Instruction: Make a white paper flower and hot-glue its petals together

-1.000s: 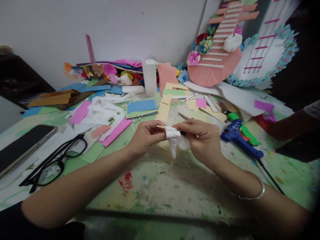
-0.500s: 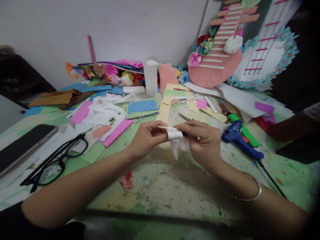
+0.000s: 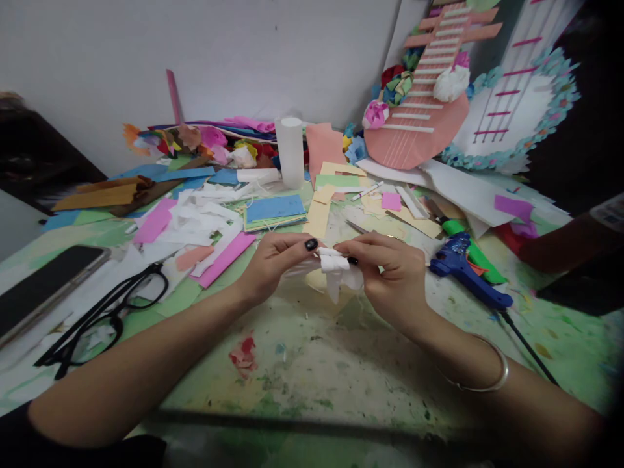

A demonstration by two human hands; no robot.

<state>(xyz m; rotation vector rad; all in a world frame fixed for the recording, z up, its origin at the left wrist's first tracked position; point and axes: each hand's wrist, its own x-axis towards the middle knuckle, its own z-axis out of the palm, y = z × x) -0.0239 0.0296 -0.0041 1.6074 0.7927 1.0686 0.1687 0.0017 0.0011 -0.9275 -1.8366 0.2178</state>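
Note:
Both my hands meet over the middle of the paint-stained table [image 3: 312, 364]. My left hand [image 3: 275, 263] pinches one end of a small white paper roll [image 3: 335, 268], its dark-nailed thumb on top. My right hand [image 3: 390, 273] is closed on the other end, and a loose tail of white paper hangs down between the two hands. A silver bangle [image 3: 487, 374] sits on my right wrist. The roll is held a little above the table, touching nothing else.
A blue glue gun [image 3: 468, 272] with a black cord lies right of my hands. Black glasses [image 3: 104, 312] and a dark phone [image 3: 46, 283] lie left. Coloured paper scraps, a white cylinder [image 3: 290, 151] and paper guitar models [image 3: 414, 123] crowd the back. Another person's arm [image 3: 565, 244] rests far right.
My left hand has turned so its thumb with the dark nail now lies on top of the roll. The hands stay in place and the paper tail hangs shorter.

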